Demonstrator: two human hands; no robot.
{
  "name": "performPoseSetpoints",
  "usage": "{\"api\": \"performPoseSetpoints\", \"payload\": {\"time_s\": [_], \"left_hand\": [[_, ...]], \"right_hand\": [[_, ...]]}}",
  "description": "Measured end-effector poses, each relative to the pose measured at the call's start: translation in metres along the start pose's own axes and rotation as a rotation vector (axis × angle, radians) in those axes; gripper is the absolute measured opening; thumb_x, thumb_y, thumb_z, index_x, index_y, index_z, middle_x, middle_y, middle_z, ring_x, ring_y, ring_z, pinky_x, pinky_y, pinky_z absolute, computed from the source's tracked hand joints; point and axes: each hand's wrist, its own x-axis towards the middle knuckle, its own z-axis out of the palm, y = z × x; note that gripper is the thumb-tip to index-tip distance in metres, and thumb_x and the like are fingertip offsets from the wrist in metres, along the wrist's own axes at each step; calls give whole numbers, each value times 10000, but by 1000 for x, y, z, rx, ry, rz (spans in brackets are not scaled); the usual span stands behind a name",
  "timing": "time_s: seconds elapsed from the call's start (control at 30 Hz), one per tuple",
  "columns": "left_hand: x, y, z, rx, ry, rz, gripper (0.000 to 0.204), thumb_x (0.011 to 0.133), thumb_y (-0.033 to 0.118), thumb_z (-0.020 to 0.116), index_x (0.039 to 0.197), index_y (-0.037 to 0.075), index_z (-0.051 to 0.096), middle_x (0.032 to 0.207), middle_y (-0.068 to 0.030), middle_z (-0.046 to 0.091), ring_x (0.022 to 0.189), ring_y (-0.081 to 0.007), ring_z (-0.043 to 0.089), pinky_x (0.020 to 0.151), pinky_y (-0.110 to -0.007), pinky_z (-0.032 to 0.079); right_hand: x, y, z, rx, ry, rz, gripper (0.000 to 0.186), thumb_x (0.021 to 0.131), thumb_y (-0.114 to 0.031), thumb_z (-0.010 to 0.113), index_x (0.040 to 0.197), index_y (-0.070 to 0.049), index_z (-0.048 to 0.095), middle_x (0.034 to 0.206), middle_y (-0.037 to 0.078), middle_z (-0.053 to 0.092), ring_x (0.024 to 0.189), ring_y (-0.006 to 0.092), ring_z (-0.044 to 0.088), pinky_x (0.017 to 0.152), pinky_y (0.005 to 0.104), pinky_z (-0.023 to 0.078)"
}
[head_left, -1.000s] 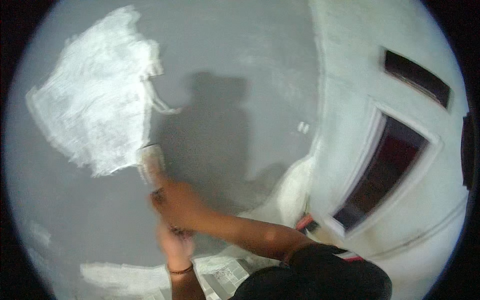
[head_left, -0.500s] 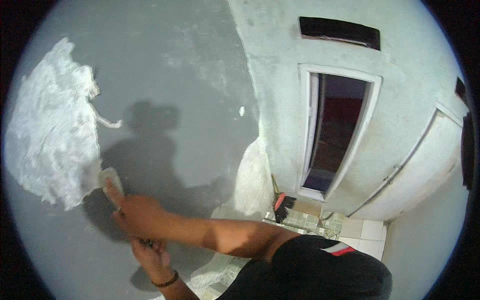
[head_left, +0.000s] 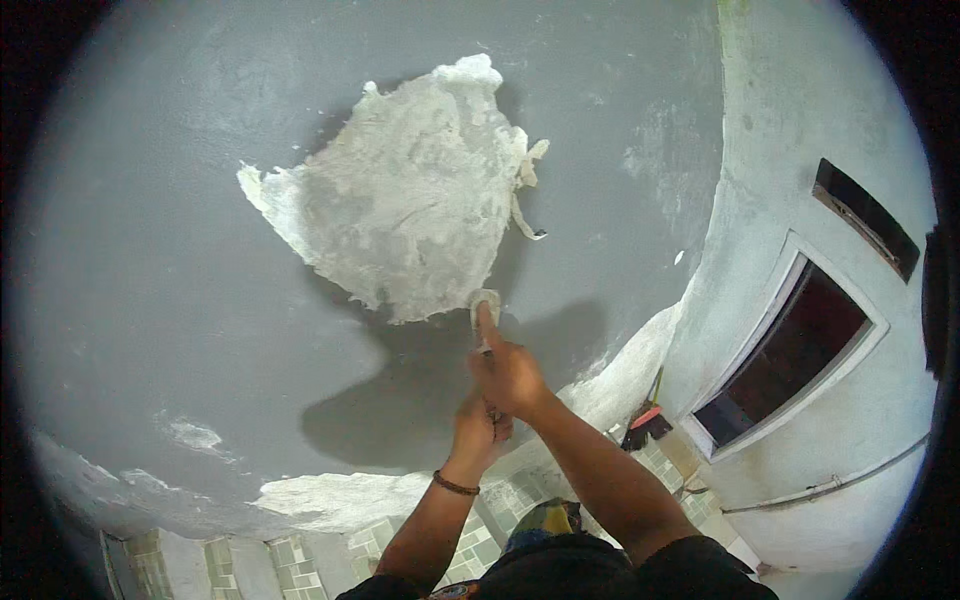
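My right hand (head_left: 512,380) wraps round a scraper (head_left: 487,305), its index finger laid along the pale flat blade. Below it, my left hand (head_left: 477,430), with a dark bracelet at the wrist, closes round the lower end of the dark handle. The blade tip meets the bottom right edge of a bare, rough patch (head_left: 410,200) in the grey painted wall (head_left: 240,350). Ragged white paint borders this patch. At its right side, a curled strip of loose paint (head_left: 526,215) hangs from the edge.
More peeled plaster (head_left: 345,500) runs along the wall's foot above tiled flooring (head_left: 295,565). To the right, a broom (head_left: 647,425) with dark bristles leans in the corner, near a white-framed window (head_left: 790,355). A cable (head_left: 830,487) crosses the side wall.
My view has swung left, bringing the bare patch toward the middle and both forearms up from below. Both hands still grip the scraper at the patch's lower right edge.
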Motion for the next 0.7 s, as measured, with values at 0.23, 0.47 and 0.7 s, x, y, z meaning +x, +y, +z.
{"api": "performPoseSetpoints", "payload": {"time_s": [0.23,0.47,0.7], "left_hand": [[0,15,-26,-129,-124,-142,286,1031,384,441,975,145,588,744,26,544,578,-106,506,493,-271,394],[3,41,-71,178,-110,-45,382,1029,478,406,969,127,545,734,31,494,542,-74,431,458,-252,321],[10,60,-80,740,-212,70,349,983,388,514,1081,55,545,791,-27,560,634,-177,542,531,-327,413]], "right_hand": [[-15,-13,5,326,222,-26,754,914,-109,562,1564,-43,185,661,145,580,580,175,563,593,333,488],[5,-51,53,425,454,-208,719,952,-150,575,1559,-42,205,783,240,649,678,345,673,647,409,521],[8,-50,54,424,265,217,690,981,-140,538,1567,-54,186,1058,318,654,875,380,691,779,404,531]]}}
